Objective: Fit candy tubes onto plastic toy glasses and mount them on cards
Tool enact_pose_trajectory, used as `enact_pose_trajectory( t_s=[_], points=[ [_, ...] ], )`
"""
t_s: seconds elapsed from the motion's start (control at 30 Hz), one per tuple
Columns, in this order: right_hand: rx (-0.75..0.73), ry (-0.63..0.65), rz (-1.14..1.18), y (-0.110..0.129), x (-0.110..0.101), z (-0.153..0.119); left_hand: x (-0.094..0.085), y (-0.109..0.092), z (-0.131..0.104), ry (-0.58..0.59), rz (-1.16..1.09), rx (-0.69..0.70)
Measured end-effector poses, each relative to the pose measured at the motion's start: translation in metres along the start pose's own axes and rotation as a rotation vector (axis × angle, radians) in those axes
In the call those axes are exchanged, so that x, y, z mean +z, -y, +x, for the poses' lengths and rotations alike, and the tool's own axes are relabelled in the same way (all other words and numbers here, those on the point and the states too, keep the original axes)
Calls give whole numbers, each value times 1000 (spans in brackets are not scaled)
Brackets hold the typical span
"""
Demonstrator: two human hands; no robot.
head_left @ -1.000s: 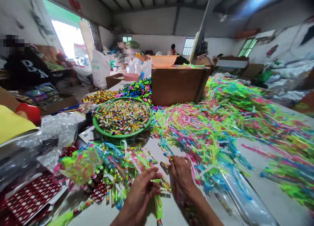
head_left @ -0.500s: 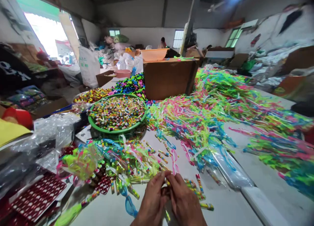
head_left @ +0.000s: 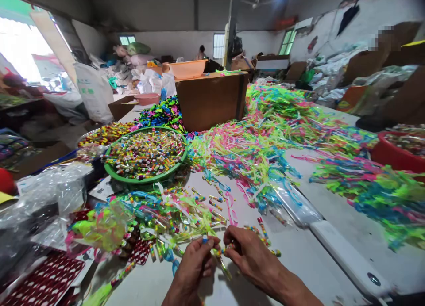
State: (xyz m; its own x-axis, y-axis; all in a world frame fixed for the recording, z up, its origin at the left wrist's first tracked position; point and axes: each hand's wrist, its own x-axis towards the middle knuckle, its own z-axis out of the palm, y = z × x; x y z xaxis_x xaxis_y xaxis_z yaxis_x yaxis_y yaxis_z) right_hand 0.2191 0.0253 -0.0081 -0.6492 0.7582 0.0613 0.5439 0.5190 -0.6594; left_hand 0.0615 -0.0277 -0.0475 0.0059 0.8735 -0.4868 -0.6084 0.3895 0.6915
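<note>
Near the table's front edge, my left hand (head_left: pixel 199 257) pinches a small striped tube (head_left: pixel 205 239) with a white-and-blue tip. Just to its right, my right hand (head_left: pixel 247 250) has thumb and forefinger closed on another small multicoloured tube (head_left: pixel 229 247). Between the hands a clear yellowish tube (head_left: pixel 226 269) slants downward. Ahead of my fingers lies a pink ribbon (head_left: pixel 231 208). Ribboned tubes (head_left: pixel 166 213) are heaped to the left of the hands, and a few loose striped tubes (head_left: pixel 262 227) rest just beyond my right hand.
A green basket (head_left: pixel 146 180) of small tubes stands left of centre. Behind it are a cardboard box (head_left: pixel 210 102) and coloured ribbon piles (head_left: pixel 239 147). A sealing device (head_left: pixel 345 253) lies at the right, with a red basin (head_left: pixel 395 158) beyond. Plastic bags (head_left: pixel 56 186) lie left.
My hands, formerly close together, have moved apart, each now pinching a tube. The view has turned right, bringing the red basin and more of the sealing device into sight.
</note>
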Motion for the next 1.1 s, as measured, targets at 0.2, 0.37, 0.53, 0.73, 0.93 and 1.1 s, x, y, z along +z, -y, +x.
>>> enact_pose_trajectory(
  t_s=[0.2,0.37,0.53,0.73,0.93,1.1],
  points=[
    [-72,74,166,13,0,28,-8,2,9,102,25,23],
    [19,64,209,-7,7,63,-15,-8,15,8,10,12],
    [188,-103,-303,-60,21,101,-12,-14,22,-78,-37,31],
    [186,-99,-347,-87,39,104,6,-22,29,-165,-124,162],
    [-76,-195,-110,-41,21,71,19,-32,38,-141,-219,133],
    [-166,-126,9,-30,10,71,9,-29,38,-165,-222,138]
  ],
)
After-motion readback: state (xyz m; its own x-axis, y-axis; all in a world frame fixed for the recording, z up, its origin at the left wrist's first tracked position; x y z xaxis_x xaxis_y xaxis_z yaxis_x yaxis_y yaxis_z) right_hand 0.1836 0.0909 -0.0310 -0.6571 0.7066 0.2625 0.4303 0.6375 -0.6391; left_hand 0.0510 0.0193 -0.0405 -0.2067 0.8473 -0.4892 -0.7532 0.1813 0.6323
